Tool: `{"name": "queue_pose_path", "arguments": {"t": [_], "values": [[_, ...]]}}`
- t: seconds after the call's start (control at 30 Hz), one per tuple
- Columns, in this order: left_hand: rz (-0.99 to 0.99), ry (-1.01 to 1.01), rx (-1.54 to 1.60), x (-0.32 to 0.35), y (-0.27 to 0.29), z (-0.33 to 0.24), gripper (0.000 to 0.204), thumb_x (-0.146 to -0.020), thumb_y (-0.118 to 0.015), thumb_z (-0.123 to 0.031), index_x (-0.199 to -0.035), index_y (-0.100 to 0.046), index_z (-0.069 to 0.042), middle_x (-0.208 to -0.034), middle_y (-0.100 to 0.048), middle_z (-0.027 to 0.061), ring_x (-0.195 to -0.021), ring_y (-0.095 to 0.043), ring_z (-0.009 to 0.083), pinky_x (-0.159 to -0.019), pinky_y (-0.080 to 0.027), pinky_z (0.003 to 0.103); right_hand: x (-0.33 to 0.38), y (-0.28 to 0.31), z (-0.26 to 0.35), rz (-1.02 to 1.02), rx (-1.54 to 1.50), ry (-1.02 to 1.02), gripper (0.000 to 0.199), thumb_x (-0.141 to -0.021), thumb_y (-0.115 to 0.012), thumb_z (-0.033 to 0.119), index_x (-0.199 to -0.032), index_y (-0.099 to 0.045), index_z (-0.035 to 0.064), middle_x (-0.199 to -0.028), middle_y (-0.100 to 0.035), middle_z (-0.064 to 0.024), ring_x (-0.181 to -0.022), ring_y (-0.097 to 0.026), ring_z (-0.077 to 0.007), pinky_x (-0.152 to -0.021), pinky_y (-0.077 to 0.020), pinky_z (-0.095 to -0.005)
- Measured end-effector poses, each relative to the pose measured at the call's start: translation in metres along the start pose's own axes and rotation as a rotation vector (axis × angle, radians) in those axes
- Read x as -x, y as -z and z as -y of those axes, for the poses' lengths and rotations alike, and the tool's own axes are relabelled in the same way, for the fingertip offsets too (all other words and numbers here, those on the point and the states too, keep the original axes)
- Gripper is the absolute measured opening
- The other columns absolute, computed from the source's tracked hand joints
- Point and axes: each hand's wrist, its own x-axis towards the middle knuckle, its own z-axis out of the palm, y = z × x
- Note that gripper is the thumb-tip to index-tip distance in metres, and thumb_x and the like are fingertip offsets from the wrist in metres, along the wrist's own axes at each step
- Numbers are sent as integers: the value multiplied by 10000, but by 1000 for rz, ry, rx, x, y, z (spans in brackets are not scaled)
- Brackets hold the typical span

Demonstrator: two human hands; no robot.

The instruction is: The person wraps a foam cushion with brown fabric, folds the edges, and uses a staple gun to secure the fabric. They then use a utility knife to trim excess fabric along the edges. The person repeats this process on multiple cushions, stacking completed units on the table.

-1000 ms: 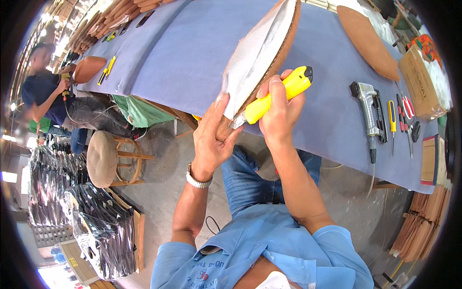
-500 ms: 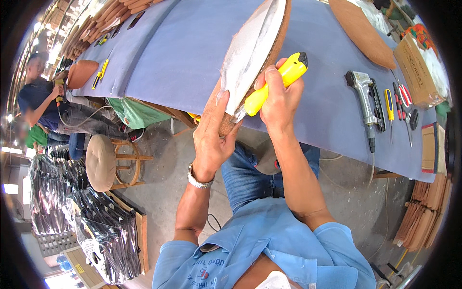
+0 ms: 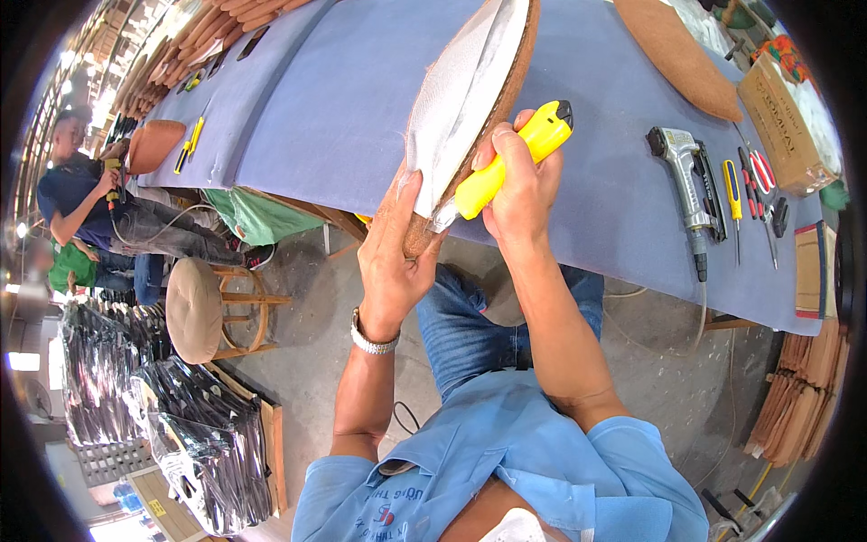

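A long, pointed padded panel (image 3: 462,86), covered in brown fabric with a white backing, is tilted up over the blue table's near edge. My left hand (image 3: 395,257) is closed round its lower end, fingers lying along the white face. In my right hand (image 3: 526,190) is a yellow utility knife (image 3: 488,183), gripped round its handle. The knife's front end meets the panel's lower edge beside my left fingertips. How far the blade reaches into the material is hidden.
To the right on the blue table (image 3: 614,181) lie a staple gun (image 3: 682,176) with a hose, a yellow screwdriver (image 3: 732,194), red-handled pliers (image 3: 763,172) and a cardboard box (image 3: 781,131). A round stool (image 3: 193,312) and a co-worker (image 3: 81,185) are at left.
The panel and both hands have shifted very slightly to the left with the knife. Both grips look the same.
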Motion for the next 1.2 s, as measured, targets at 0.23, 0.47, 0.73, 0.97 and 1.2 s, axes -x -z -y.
{"name": "queue_pose_path", "arguments": {"t": [0.23,0.47,0.73,0.97,1.2], "values": [[5,10,-3,2,-1,-3,708,-835,-829,-16,-1485,-549,-6,-1427,-632,229,-1307,-638,353,-1047,-526,402,6,-1,3,29,112,57,176,-936,-576,30,-1067,-459,10,-718,-623,-73,-634,-607,-123,-654,-522,-300],[7,-4,4,-1,-1,-6,693,-837,-815,7,-1479,-556,-8,-1413,-636,244,-1292,-648,357,-1039,-530,400,3,-3,5,30,156,135,170,-934,-567,7,-1061,-455,6,-718,-607,-62,-625,-597,-126,-639,-514,-306],[15,-9,1,1,-2,-10,666,-847,-797,29,-1469,-565,-11,-1368,-657,263,-1255,-672,361,-1015,-541,400,-1,0,8,3,184,144,149,-916,-570,14,-1027,-470,6,-701,-616,-62,-617,-602,-129,-639,-517,-312],[-12,-9,7,3,-7,-9,626,-872,-786,14,-1460,-576,-13,-1357,-668,256,-1258,-673,342,-1022,-538,399,-11,0,8,-17,194,147,149,-895,-581,29,-1004,-482,5,-685,-616,-62,-611,-605,-135,-630,-516,-311],[-19,55,75,4,-4,-3,673,-836,-818,-8,-1462,-570,-27,-1437,-606,265,-1312,-624,384,-1059,-517,416,-10,-4,-2,-40,38,101,169,-905,-578,22,-1033,-469,18,-739,-599,-58,-628,-597,-137,-634,-518,-312]]}}
